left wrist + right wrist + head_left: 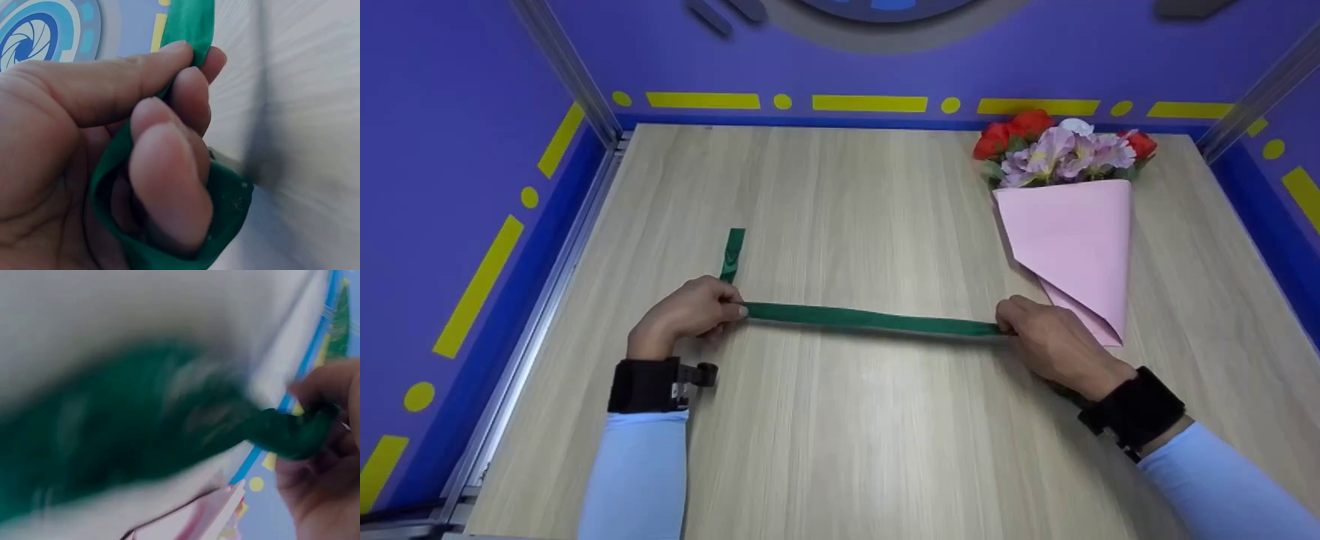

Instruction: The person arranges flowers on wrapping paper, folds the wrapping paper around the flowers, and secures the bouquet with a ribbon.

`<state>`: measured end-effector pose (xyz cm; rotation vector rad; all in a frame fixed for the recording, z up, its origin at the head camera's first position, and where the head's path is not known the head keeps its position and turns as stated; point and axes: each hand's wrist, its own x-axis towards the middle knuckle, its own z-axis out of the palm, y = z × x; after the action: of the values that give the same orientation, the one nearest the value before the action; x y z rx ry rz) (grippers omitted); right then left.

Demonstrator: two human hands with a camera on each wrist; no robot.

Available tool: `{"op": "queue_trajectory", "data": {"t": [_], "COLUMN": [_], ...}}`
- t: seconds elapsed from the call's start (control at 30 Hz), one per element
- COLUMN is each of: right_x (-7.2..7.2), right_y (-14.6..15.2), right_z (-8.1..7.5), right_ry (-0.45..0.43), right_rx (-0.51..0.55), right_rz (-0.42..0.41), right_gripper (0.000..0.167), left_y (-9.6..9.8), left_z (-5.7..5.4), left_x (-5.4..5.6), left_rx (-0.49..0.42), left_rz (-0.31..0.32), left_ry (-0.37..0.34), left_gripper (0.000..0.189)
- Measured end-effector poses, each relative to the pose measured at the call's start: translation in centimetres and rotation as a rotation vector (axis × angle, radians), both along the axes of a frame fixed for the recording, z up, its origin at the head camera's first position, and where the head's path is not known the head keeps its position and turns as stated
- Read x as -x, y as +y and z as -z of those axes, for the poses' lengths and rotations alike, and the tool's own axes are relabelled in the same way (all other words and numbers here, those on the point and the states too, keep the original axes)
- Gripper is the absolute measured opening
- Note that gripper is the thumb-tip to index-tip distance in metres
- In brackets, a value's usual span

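Observation:
A green ribbon [862,319] stretches nearly straight between both hands, low over the wooden table. The left hand [694,311] pinches it between thumb and fingers; in the left wrist view the ribbon [188,25] also loops around the curled fingers [169,180]. Its loose end sticks out beyond the left hand toward the back. On the other side the right hand [1057,345] pinches the ribbon, close by the pink wrapping of a bouquet. Another length of ribbon [140,416] trails from the right hand, large and blurred in the right wrist view.
A bouquet of red, white and lilac flowers [1065,154] in pink paper [1076,240] lies at the right of the table [870,202]. Blue-purple panels [840,67] with yellow marks enclose the table's back and sides. Each wrist carries a black strap [645,386] with a camera.

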<state>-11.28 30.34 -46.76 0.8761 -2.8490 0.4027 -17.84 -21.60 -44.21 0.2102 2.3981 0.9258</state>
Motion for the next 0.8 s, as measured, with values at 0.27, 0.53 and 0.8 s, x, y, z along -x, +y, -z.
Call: {"op": "queue_trajectory", "data": {"t": [0.27, 0.53, 0.8], "right_x": [-1.2, -2.4, -4.0], "right_y": [1.7, 3.5, 2.1], "right_z": [-1.8, -3.5, -5.5], "right_ry": [-0.272, -0.073, -0.246], "right_rx": [-0.296, -0.324, -0.461], "right_rz": [0.107, 0.28, 0.399], "right_gripper": [0.024, 0.015, 0.017], "left_y": [-1.5, -3.2, -1.6], "left_z": [-0.2, -0.7, -0.6], "left_x": [-0.2, -0.6, -1.2], "left_rx": [0.031, 0.074, 0.107], "left_rz": [-0.056, -0.127, -0.046], "left_ry": [-0.014, -0.047, -0.063], "left_gripper": [0.02, 0.023, 0.02]}}
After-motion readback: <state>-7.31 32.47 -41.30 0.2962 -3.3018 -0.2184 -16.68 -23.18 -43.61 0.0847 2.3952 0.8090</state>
